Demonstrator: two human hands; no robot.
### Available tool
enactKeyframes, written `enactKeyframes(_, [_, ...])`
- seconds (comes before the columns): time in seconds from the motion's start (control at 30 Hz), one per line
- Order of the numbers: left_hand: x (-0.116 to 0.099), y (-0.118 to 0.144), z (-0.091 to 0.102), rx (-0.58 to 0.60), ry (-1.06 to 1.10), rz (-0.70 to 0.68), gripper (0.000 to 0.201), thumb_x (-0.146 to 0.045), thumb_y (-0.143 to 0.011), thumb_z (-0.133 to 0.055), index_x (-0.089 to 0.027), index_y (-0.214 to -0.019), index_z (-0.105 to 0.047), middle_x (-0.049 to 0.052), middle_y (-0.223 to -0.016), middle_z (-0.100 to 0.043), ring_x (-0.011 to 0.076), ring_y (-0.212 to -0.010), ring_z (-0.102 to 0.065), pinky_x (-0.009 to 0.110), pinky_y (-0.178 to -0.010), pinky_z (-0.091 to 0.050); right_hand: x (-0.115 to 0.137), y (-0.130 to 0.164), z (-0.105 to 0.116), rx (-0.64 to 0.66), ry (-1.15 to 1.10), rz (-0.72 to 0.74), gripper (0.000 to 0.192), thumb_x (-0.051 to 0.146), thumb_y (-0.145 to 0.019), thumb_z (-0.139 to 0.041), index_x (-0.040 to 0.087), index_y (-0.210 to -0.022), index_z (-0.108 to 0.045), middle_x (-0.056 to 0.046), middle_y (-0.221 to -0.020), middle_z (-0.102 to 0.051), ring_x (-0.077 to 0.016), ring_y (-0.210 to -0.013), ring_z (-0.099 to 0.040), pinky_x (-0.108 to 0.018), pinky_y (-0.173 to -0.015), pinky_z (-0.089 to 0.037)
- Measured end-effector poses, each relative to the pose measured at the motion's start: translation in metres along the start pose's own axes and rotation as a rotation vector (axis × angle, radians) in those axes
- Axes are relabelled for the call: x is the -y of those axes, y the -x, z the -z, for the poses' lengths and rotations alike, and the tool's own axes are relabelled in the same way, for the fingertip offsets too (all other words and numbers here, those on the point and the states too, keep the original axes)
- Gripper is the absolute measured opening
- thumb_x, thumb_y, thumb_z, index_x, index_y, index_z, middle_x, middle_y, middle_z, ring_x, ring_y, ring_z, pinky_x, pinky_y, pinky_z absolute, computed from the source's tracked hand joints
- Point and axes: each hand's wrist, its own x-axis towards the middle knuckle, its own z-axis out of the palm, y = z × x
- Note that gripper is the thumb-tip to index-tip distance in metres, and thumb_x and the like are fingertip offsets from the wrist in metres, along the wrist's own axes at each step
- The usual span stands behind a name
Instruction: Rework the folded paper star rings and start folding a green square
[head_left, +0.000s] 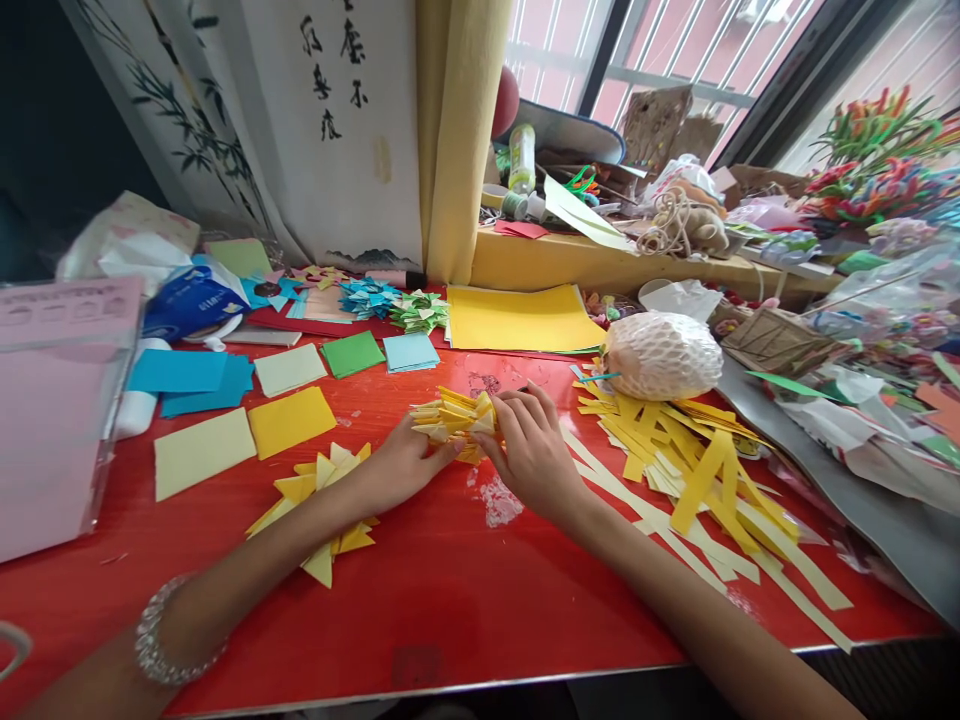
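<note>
Between my two hands is a bundle of folded yellow paper pieces (454, 412), held just above the red table (480, 600). My left hand (401, 462) is closed around its left end, the thumb along the near side. At the right end my right hand (529, 435) grips it with thumb and fingers. Beneath my left forearm lies a pile of pointed, folded yellow paper pieces (330, 560), partly hidden by the arm. Beyond my left hand are a yellow paper stack (292, 422) and a pale yellow paper stack (204, 455).
Yellow paper strips (697, 490) spread over the table's right side, beside a white net-wrapped bundle (664, 355). Blue cards (180, 372), green paper (352, 354) and yellow sheets (521, 318) lie farther back. A plastic-covered pink pack (56, 400) stands left. Craft clutter fills the window sill (540, 255).
</note>
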Motion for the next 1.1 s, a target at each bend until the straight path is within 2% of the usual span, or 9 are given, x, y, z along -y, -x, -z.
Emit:
enactKeyframes(0.13, [0.011, 0.004, 0.017, 0.031, -0.19, 0.005, 0.045, -0.049, -0.084, -0.038, -0.026, -0.122, -0.044, 0.005, -0.13, -0.041, 0.0241, -0.122, -0.031, 0.043, -0.101, -0.027, 0.0, -0.001, 0.003, 0.012, -0.046, 0.002, 0.022, 0.031, -0.088, -0.042, 0.012, -0.093, -0.05, -0.009, -0.086, -0.058, -0.0215, -0.088, -0.05, -0.043, -0.096, -0.03])
enactKeyframes(0.23, [0.01, 0.008, 0.042, 0.091, -0.297, 0.167, 0.075, -0.062, -0.073, -0.047, -0.02, -0.133, -0.028, 0.013, -0.14, -0.023, 0.031, -0.127, -0.019, 0.048, -0.098, -0.029, 0.0, -0.001, 0.004, 0.014, -0.075, 0.014, 0.022, 0.033, -0.088, -0.041, 0.014, -0.091, -0.049, -0.008, -0.086, -0.058, -0.0208, -0.086, -0.05, -0.043, -0.095, -0.03])
enactKeyframes(0.33, [-0.002, 0.009, 0.054, -0.032, -0.318, 0.148, 0.075, -0.063, -0.076, -0.04, -0.023, -0.135, -0.019, 0.008, -0.142, -0.018, 0.029, -0.129, -0.016, 0.047, -0.101, -0.025, 0.0, -0.001, 0.003, 0.019, -0.089, 0.0, 0.022, 0.034, -0.088, -0.041, 0.014, -0.092, -0.049, -0.008, -0.087, -0.058, -0.0204, -0.087, -0.05, -0.042, -0.095, -0.03])
enactKeyframes(0.43, [-0.012, 0.009, 0.039, -0.056, -0.335, 0.067, 0.066, -0.059, -0.082, -0.031, -0.021, -0.135, -0.019, 0.009, -0.141, -0.019, 0.026, -0.13, -0.014, 0.044, -0.103, -0.023, 0.0, 0.0, 0.002, 0.033, -0.092, -0.009, 0.021, 0.032, -0.088, -0.041, 0.013, -0.094, -0.049, -0.008, -0.09, -0.058, -0.0204, -0.091, -0.049, -0.042, -0.097, -0.029])
enactKeyframes(0.6, [-0.009, 0.009, 0.009, -0.15, -0.482, -0.048, 0.066, -0.055, -0.084, -0.033, -0.015, -0.134, -0.017, 0.013, -0.138, -0.026, 0.0244, -0.129, -0.016, 0.046, -0.105, -0.015, 0.002, 0.001, 0.0, 0.044, -0.023, -0.012, 0.026, 0.028, -0.09, -0.039, 0.01, -0.106, -0.047, -0.011, -0.099, -0.057, -0.0225, -0.101, -0.046, -0.045, -0.1, -0.023])
enactKeyframes(0.73, [-0.007, 0.008, 0.009, -0.15, -0.463, -0.084, 0.053, -0.05, -0.087, -0.03, -0.013, -0.127, -0.031, 0.013, -0.127, -0.04, 0.0237, -0.121, -0.031, 0.044, -0.102, -0.023, 0.003, 0.002, -0.001, 0.053, 0.02, -0.024, 0.029, 0.028, -0.09, -0.038, 0.007, -0.108, -0.046, -0.013, -0.1, -0.057, -0.0231, -0.101, -0.046, -0.046, -0.1, -0.023])
enactKeyframes(0.9, [-0.012, 0.008, 0.016, -0.192, -0.373, -0.14, 0.037, -0.042, -0.091, -0.027, -0.014, -0.101, -0.05, 0.008, -0.1, -0.056, 0.0219, -0.099, -0.049, 0.038, -0.089, -0.038, 0.004, 0.0, 0.005, 0.017, -0.008, -0.012, 0.024, 0.026, -0.089, -0.039, 0.009, -0.101, -0.049, -0.012, -0.093, -0.058, -0.0222, -0.094, -0.048, -0.044, -0.098, -0.027])
enactKeyframes(0.97, [-0.016, 0.01, 0.018, -0.198, -0.321, -0.118, 0.035, -0.041, -0.09, -0.031, -0.016, -0.109, -0.047, 0.007, -0.099, -0.057, 0.0216, -0.096, -0.051, 0.036, -0.085, -0.041, 0.004, -0.002, 0.009, -0.005, -0.027, -0.012, 0.021, 0.027, -0.089, -0.04, 0.01, -0.098, -0.05, -0.011, -0.09, -0.058, -0.0218, -0.091, -0.048, -0.043, -0.096, -0.03])
enactKeyframes(1.1, [-0.021, 0.013, 0.021, -0.192, -0.267, -0.073, 0.055, -0.037, -0.088, -0.04, -0.024, -0.135, -0.014, 0.007, -0.104, -0.055, 0.0214, -0.095, -0.053, 0.033, -0.076, -0.045, 0.002, -0.002, 0.01, 0.02, -0.064, -0.015, 0.019, 0.027, -0.089, -0.038, 0.013, -0.095, -0.05, -0.009, -0.087, -0.058, -0.0206, -0.086, -0.05, -0.042, -0.094, -0.03])
